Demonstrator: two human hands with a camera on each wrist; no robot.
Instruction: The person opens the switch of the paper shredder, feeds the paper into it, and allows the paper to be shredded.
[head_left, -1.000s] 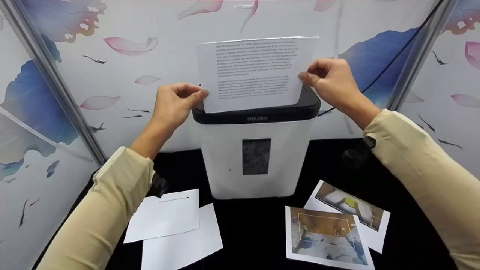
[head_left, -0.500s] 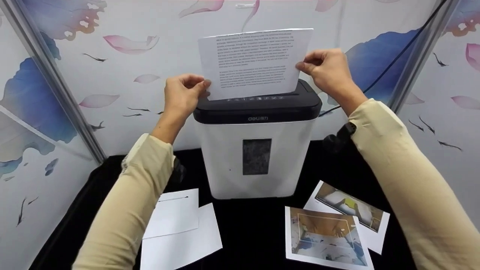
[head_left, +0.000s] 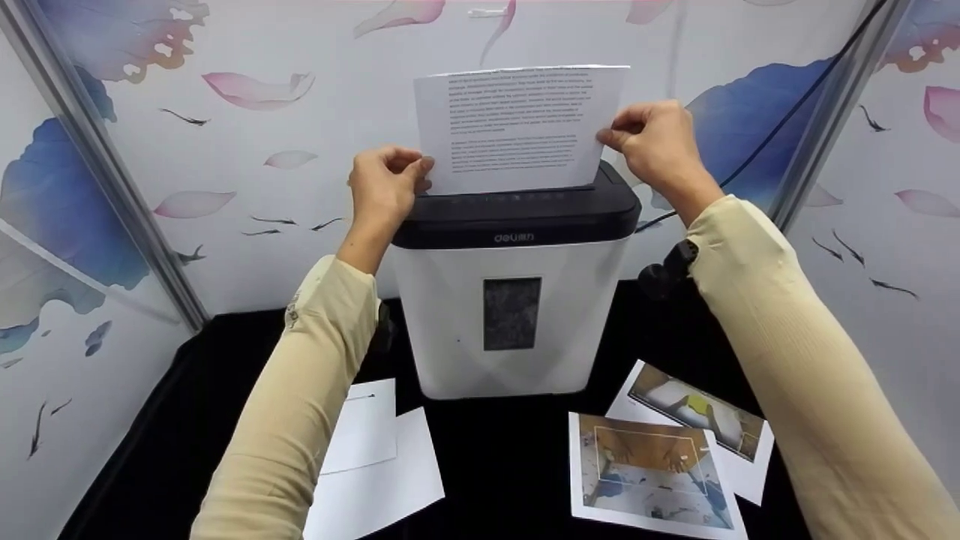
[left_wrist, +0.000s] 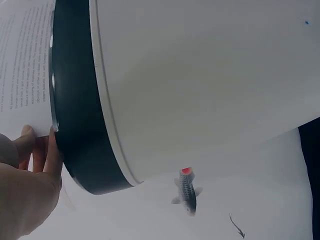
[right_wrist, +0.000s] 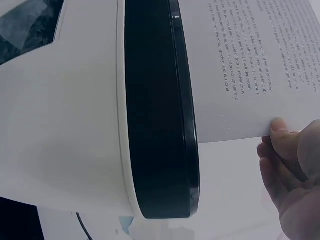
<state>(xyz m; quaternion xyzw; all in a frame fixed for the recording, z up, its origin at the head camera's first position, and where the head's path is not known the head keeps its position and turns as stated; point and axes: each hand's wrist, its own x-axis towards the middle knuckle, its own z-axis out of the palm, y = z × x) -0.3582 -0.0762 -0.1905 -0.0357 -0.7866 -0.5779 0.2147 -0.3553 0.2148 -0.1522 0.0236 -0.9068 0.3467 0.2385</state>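
Note:
A printed sheet of paper (head_left: 517, 127) stands upright over the black top of a white paper shredder (head_left: 450, 315), its lower edge right at the slot area. My left hand (head_left: 386, 187) pinches the sheet's lower left edge between thumb and fingers, close above the shredder lid (head_left: 517, 221). Higher up on the other side, my right hand (head_left: 656, 142) pinches the right edge. In the left wrist view the left fingertips (left_wrist: 50, 155) are beside the lid's rim. The right wrist view shows the right thumb (right_wrist: 280, 132) on the sheet's printed face.
Two white sheets (head_left: 375, 480) overlap on the black tablecloth at the front left. Two printed photo sheets (head_left: 649, 472) overlap at the front right. A black cable (head_left: 780, 127) runs down behind the shredder on the right. Patterned wall panels stand close behind.
The sheet rose off the front of the lid, then shifted slightly right and back over the shredder's top. My left hand moved up and right with it; the right hand moved up slightly.

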